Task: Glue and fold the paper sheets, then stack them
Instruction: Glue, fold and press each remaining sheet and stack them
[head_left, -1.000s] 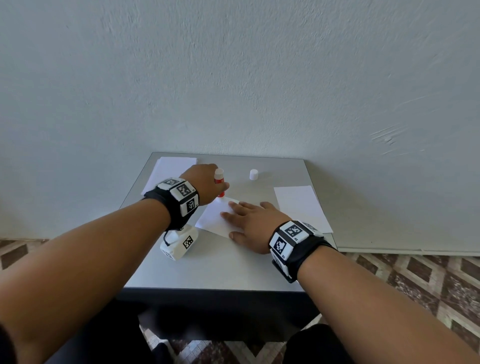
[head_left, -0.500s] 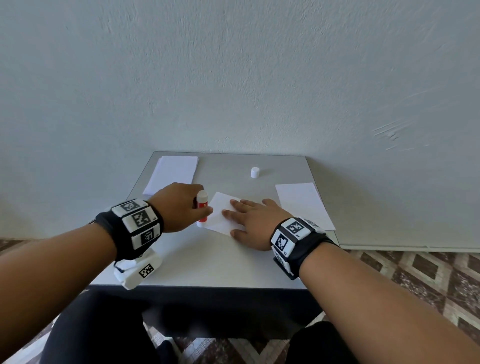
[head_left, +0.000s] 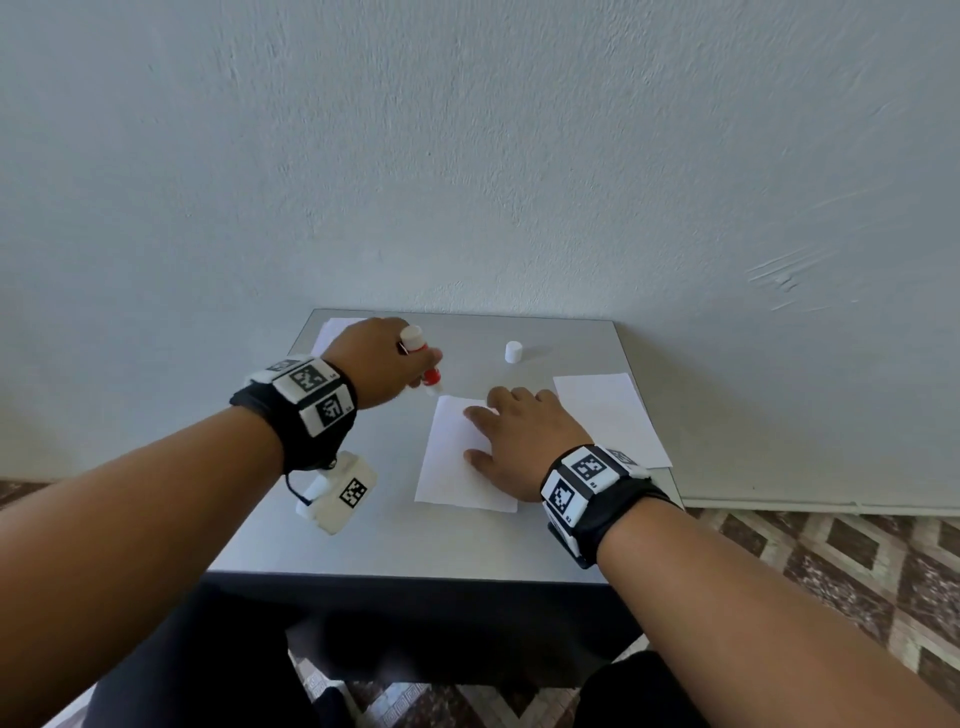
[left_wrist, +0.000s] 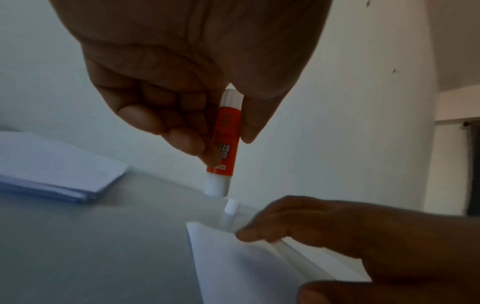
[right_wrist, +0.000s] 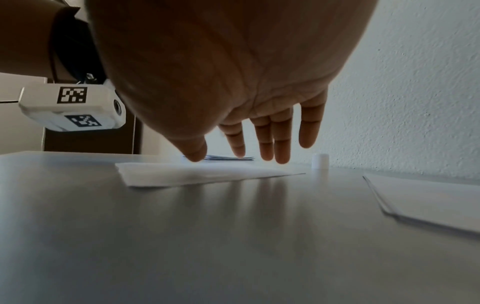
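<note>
While pinching glue stick: left hand.

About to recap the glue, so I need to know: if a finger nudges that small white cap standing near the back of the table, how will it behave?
The cap is a short cylinder standing on end on the smooth table, so it probably slides or tips easily. Once on its side it would likely roll. It looks light, so a gentle pinch should lift it.

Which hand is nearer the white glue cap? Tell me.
Right. The right hand lies flat on the paper sheet, fingertips just short of the white cap; the left hand, holding the glue stick, is farther to the cap's left.
</note>
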